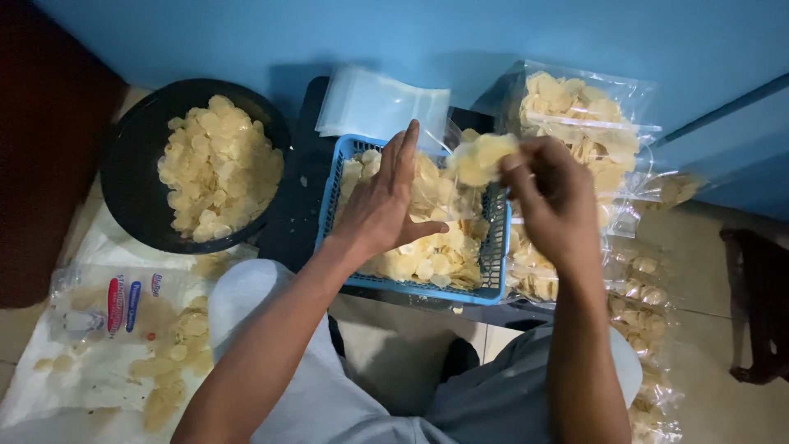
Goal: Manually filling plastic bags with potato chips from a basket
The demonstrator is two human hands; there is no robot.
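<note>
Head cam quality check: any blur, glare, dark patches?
Head view: right hand and the chips it holds are motion-blurred; left hand sharper. Glare on the clear bags. Dim, bluish light; left edge and black bowl fall into shadow.

Glossy clear plastic bag (444, 193), matt chips (481, 156)

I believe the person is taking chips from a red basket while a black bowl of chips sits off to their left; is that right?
Not quite: the basket is blue, not red, as the head view shows. The right hand holds chips above it, and the black bowl does sit to the left.
</note>
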